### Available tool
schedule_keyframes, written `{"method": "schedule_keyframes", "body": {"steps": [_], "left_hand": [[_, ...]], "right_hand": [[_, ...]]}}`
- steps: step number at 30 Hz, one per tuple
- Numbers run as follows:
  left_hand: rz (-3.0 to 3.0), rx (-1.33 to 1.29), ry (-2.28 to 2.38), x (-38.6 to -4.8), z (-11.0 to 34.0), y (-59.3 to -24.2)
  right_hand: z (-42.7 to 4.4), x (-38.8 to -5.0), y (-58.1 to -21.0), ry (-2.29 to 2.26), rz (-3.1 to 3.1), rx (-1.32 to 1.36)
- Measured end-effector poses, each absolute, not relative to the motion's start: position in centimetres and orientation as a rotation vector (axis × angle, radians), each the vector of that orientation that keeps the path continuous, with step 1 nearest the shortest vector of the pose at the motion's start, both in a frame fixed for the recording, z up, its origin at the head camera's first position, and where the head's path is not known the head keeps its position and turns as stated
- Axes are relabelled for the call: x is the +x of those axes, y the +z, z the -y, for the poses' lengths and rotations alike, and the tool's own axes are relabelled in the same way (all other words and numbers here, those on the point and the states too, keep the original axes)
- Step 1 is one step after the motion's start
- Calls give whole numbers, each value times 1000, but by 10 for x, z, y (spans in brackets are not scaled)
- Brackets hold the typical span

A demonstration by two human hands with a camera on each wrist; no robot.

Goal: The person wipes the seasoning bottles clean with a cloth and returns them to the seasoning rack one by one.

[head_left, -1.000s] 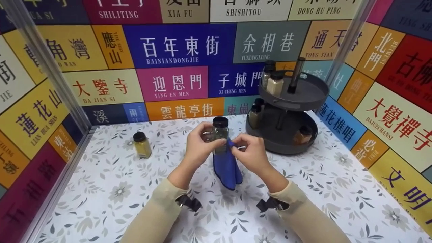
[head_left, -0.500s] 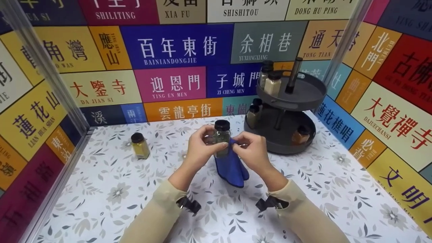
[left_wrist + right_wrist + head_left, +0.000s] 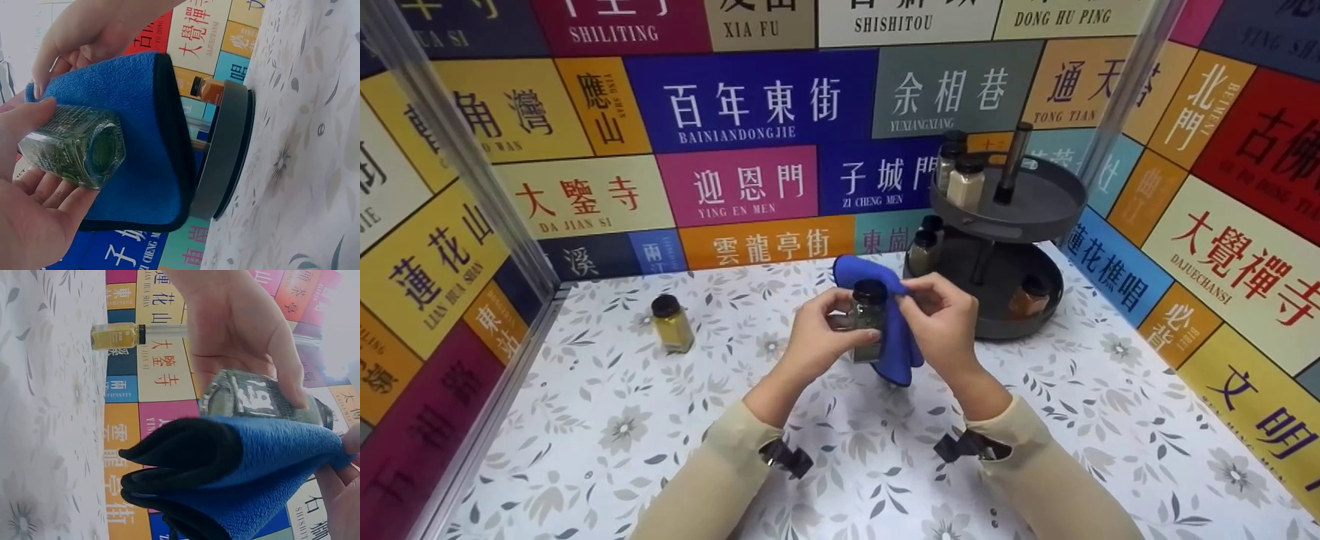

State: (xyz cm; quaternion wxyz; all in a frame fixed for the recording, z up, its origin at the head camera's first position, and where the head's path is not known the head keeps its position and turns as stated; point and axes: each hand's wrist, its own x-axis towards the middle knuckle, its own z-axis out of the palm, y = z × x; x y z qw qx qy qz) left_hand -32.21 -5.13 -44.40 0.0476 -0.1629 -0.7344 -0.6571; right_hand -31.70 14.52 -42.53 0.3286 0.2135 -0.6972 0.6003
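My left hand [image 3: 826, 330] grips a glass spice jar [image 3: 868, 319] with a black lid, thumb across its front and fingers round its far side. Dried green bits fill the jar [image 3: 73, 146], seen from its base in the left wrist view. A blue cloth [image 3: 896, 337] with dark edging hangs from my right hand [image 3: 941, 319], which pinches it at the jar's right side. One flap of cloth rises behind the lid. In the right wrist view the cloth [image 3: 281, 455] lies along the jar, covering part of it.
A yellow jar [image 3: 673, 324] with a black lid stands on the floral tabletop [image 3: 720, 315] at the left. Back right is a dark two-tier rack [image 3: 1009, 196], with a pale jar [image 3: 966, 185] and another above, and several jars below, one reddish-brown [image 3: 1030, 298].
The cloth, hanging below the jar before, is now lifted, with a flap swung up behind the lid. The right hand has risen slightly; both hands and the jar have shifted a little right.
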Motion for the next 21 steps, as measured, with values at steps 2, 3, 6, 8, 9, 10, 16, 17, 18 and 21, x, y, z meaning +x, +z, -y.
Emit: {"method": "schedule_keyframes", "body": {"steps": [2,3,6,8,9,10,16,17,18,21], "left_hand": [[2238,-495,-2002,-322,52,-444],[2228,-493,-2003,-323,53,-443],[2183,-476,-2016,-324,56,-441],[2149,-461,-2035,-326,59,-439],[2131,-457,-2047,-326,60,-438],[2114,-455,-2057,-326,62,-437],[2064,-416,-2054,-326,66,-433],[2059,-404,-2052,-326,67,-432],[2056,-394,-2050,-326,67,-431],[2045,-384,-2042,-325,67,-430]], "right_hand": [[-145,-318,-425,1566,1833,570],[-144,-319,-425,1558,1848,575],[-141,-318,-426,1531,1910,597],[-138,-318,-428,1522,1950,610],[-137,-317,-429,1526,1970,615],[-136,-317,-430,1526,1993,619],[-134,-319,-438,1509,2133,658],[-133,-320,-439,1500,2155,668],[-133,-320,-440,1491,2177,680],[-134,-323,-440,1443,2262,704]]}}
